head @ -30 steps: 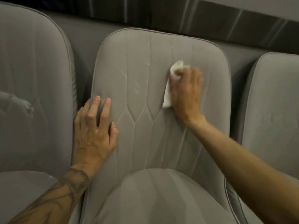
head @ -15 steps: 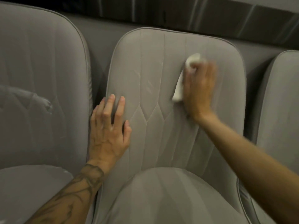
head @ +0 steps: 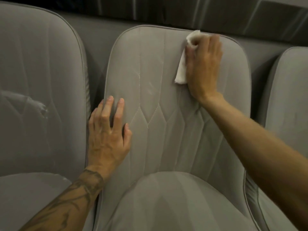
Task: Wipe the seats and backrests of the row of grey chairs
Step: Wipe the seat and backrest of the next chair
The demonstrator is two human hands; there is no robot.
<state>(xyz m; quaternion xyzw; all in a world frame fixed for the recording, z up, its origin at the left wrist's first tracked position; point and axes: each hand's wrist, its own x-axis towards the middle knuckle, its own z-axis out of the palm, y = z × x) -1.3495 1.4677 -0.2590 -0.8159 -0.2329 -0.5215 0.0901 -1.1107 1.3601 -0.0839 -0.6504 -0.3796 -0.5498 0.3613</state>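
Three grey chairs stand in a row, side by side. They are soft and covered in smooth grey cloth, with round tops and a thin raised line running round each edge.

The middle chair's backrest (head: 160, 90) has sewn lines on it. Some go straight up and down, and some make pointy diamond shapes lower down. There are a few pale scratchy marks near the middle. Its seat (head: 175, 204) bulges out below, round and smooth.

The right hand (head: 203, 67) is up near the top right of this backrest. It holds a white cloth (head: 181, 72) flat against the grey cover. The cloth is soft and crumpled. One bunched end pokes out above the fingers (head: 215, 45) at the chair's top edge, and a flat end sticks out by the side of the palm. The fingers are close together and bent a little around the cloth.

The left hand (head: 108, 137) rests flat on the left edge of the same backrest, lower down. Its fingers are straight and a bit spread, holding nothing. The left forearm has a dark tattoo (head: 76, 195).

The left chair (head: 41, 67) has a rough, worn patch (head: 40, 108) where the cover looks peeled and whitish. Only the edge of the right chair (head: 290, 100) shows. Behind the chairs runs a dark shiny strip of wall (head: 166, 9).
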